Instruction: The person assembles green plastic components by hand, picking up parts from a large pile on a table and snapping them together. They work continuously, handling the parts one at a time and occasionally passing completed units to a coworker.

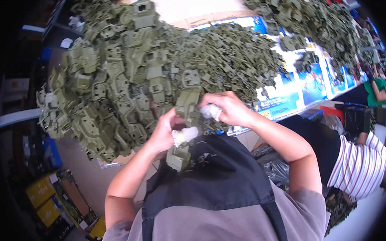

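An olive-green moulded plastic part (187, 102) is between my hands at the near edge of the heap. My left hand (163, 131) is closed on its left side, the thumb wrapped in white. On the other side, my right hand (228, 108) has its fingers curled against the part, also with a white finger wrap; what its fingertips grip is partly hidden. Just below my left hand, close to the black apron (212, 172), another olive-green part (178, 158) shows. Large hollow parts (113, 83) are piled to the left, and small parts (233, 54) lie heaped beyond my hands.
More green parts (315, 23) cover the table's far right, over blue-and-white printed sheets (304, 88). A person in a striped shirt (359, 166) is close on my right; another in green (381, 93) is farther off. Yellow-and-black boxes (41, 191) stand at the lower left.
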`<state>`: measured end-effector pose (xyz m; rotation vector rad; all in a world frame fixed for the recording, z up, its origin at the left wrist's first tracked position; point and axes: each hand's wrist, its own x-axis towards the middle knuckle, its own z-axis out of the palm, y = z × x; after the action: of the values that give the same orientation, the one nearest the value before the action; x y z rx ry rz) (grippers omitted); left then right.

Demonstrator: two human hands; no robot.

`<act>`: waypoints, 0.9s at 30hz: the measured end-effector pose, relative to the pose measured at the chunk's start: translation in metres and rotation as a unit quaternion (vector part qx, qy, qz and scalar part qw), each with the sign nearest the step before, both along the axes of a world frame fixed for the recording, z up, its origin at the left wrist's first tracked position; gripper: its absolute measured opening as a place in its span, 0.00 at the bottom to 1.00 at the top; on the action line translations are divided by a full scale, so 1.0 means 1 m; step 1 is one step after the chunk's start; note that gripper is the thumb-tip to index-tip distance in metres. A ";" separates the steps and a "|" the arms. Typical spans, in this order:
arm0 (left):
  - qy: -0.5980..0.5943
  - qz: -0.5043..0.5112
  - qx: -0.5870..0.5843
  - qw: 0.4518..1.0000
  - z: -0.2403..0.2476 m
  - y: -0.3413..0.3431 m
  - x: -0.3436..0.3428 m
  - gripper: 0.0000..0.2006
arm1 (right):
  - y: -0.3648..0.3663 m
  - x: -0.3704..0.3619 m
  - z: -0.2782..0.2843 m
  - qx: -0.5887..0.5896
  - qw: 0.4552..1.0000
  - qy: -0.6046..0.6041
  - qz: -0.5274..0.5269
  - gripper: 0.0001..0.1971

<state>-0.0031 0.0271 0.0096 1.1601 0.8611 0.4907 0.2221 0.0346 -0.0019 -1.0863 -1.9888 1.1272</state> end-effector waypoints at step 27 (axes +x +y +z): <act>-0.195 0.284 -0.315 0.885 -0.056 -0.020 -0.029 0.26 | -0.045 0.024 -0.029 -0.168 0.959 0.114 -0.197 0.14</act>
<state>-0.0316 0.0068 -0.0459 0.1775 0.9017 0.8123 0.2456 -0.0108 -0.0313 -1.3792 -1.3557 1.3236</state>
